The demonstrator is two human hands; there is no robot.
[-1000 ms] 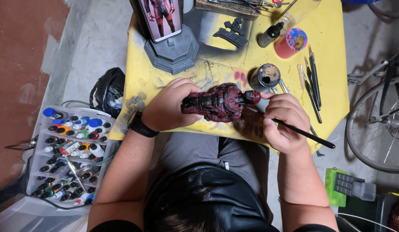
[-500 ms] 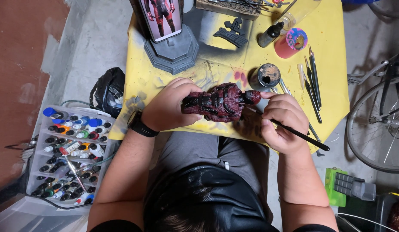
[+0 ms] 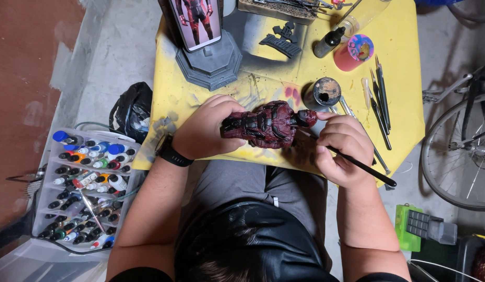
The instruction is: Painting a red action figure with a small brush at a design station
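Brush (image 3: 360, 165) movement is the only real change over the last second: its black handle has swung a little, from pointing out to the person's right to slanting lower toward the table's near edge, while the tip stays at the figure's head end. The right hand (image 3: 342, 149) remains curled tightly around the brush in a pen-like pinch, fingers closed on the handle. The left hand (image 3: 208, 128) has not shifted; its fingers are wrapped shut around the leg end of the dark red figure (image 3: 266, 124), which lies sideways just above the near edge of the yellow table (image 3: 404, 94), between the two hands. That small swing looks like fine brushwork on the head, with the figure held steady. Room is tight: a small paint pot (image 3: 325, 93) sits just beyond the right hand, spare brushes (image 3: 381, 99) lie to its right, and a grey stand (image 3: 214, 62) holding a phone (image 3: 196, 21) stands behind the left hand. A tray of paint bottles (image 3: 83, 190) sits on the floor off the table's left side, and a bicycle wheel (image 3: 456, 156) stands off its right.
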